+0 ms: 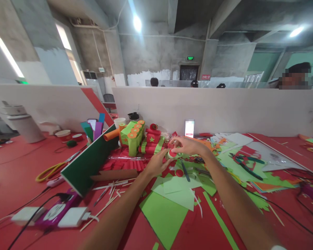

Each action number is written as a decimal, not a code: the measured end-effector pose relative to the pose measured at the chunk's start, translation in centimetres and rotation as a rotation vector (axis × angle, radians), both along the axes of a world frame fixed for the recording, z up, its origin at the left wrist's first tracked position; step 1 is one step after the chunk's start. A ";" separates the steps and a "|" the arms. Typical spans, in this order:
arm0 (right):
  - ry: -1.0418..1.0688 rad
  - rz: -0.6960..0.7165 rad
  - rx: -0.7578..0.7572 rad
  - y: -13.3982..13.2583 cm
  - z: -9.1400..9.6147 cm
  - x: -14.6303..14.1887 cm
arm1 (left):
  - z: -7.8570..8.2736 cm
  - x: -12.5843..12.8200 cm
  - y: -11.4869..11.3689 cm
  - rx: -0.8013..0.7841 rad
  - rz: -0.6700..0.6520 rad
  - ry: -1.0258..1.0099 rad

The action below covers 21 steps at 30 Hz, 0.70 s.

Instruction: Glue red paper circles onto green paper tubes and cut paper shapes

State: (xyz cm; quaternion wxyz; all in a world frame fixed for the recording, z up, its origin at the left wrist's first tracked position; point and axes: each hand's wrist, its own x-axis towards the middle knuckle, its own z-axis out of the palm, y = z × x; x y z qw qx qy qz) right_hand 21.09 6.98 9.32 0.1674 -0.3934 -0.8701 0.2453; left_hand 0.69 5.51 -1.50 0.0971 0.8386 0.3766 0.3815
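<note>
Both my hands meet over the middle of the red table (21,173). My left hand (156,164) and my right hand (188,146) are closed together on a small red paper roll (172,153) with a light green band around it. Just beyond them stands a cluster of finished paper rolls: green ones with orange ends (133,136) and red ones with green bands and a star (152,140). Under my forearms lie light green paper sheets (172,198) and offcuts. A dark pen (185,171) lies right below the roll.
A green board (87,161) leans at left. Scissors (246,165) lie on paper scraps at right. A phone (189,127) stands against the white partition (224,109). Chargers and cables (54,213) sit at front left, a white kettle (21,121) far left. People sit behind the partition.
</note>
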 end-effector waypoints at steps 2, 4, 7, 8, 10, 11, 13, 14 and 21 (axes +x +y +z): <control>0.025 -0.006 -0.018 0.0 0.2 0.3 | 0.0 0.0 0.0 -0.012 -0.005 -0.014; 0.049 -0.020 -0.028 -0.1 0.6 0.8 | 0.0 0.0 0.0 -0.025 0.001 -0.033; 0.001 -0.012 -0.006 -0.4 1.3 2.1 | 0.1 0.0 0.0 -0.060 0.001 -0.065; -0.041 0.009 0.007 -0.5 1.4 2.6 | 0.1 0.0 0.0 -0.075 -0.011 -0.079; -0.138 0.045 0.044 -0.5 1.4 3.3 | 0.0 0.0 0.0 -0.098 -0.030 -0.113; -0.181 0.049 0.067 -0.5 1.3 3.4 | 0.0 0.0 0.0 -0.107 -0.036 -0.130; -0.248 0.030 0.113 -0.2 0.8 3.4 | -0.1 0.0 0.1 -0.121 -0.044 -0.154; -0.272 0.019 0.133 0.0 0.6 3.2 | -0.2 0.0 0.1 -0.127 -0.049 -0.161; -0.262 0.127 0.231 0.3 0.1 1.9 | -1.1 0.7 0.5 -0.172 -0.106 -0.250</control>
